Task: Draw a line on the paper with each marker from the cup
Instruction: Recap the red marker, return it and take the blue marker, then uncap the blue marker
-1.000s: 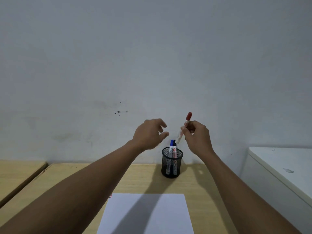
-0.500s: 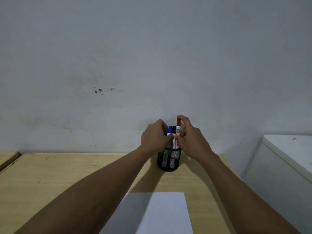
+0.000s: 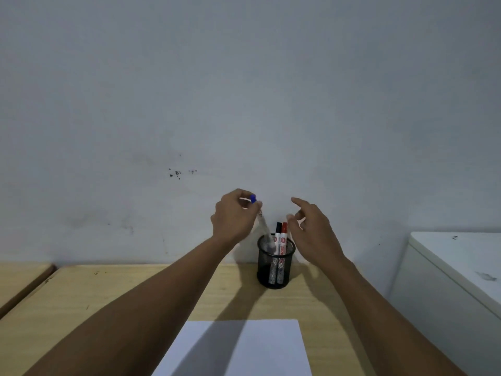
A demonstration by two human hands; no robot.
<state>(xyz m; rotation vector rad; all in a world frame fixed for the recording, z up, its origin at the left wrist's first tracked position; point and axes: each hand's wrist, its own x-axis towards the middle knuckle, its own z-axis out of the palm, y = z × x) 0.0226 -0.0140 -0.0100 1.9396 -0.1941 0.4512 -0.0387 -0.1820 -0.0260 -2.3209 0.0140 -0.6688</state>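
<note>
A black mesh cup stands on the wooden table near the wall. Inside it a black-capped marker and a red-capped marker stand upright. My left hand grips the blue-capped marker near its top; the marker is tilted and blurred, with its lower end still inside the cup's rim. My right hand hovers just right of the cup with fingers apart, holding nothing. A white sheet of paper lies at the near edge of the table, partly shaded by my arms.
The wooden table butts against a grey wall. A second table's edge shows at the far left. A white cabinet stands at the right, close to the table.
My right hand set the red marker into the cup and let go. My left hand took the blue marker and lifted it partway out of the cup.
</note>
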